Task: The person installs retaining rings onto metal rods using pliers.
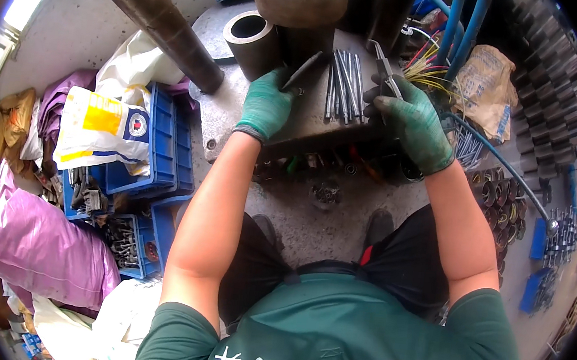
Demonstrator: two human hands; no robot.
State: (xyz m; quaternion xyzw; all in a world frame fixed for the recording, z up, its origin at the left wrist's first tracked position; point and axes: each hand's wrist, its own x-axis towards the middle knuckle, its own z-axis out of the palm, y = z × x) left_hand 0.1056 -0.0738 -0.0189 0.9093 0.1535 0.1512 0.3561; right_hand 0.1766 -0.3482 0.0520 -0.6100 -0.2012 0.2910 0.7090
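My left hand [268, 105], in a green glove with dark fingers, rests at the metal press table [229, 115]. Its fingers stretch out beside a hollow steel cylinder [253, 45], and nothing shows in its grip. In my right hand [415, 126], gloved the same way, is a slim pair of silver tweezers [386, 70] with a bent tip, pointing up and away from me. Several thin metal rods [344, 88] lie side by side on the table between my hands. Behind them stands a thick round press ram [299, 0].
Blue crates [167, 140] with metal parts and a white and yellow sack [102, 127] stand at left, near a purple sack [47, 233]. Right of the table are colored wires [427, 72], a blue hose [505, 163], a brown paper bag [488, 88] and stacked metal parts [546, 101].
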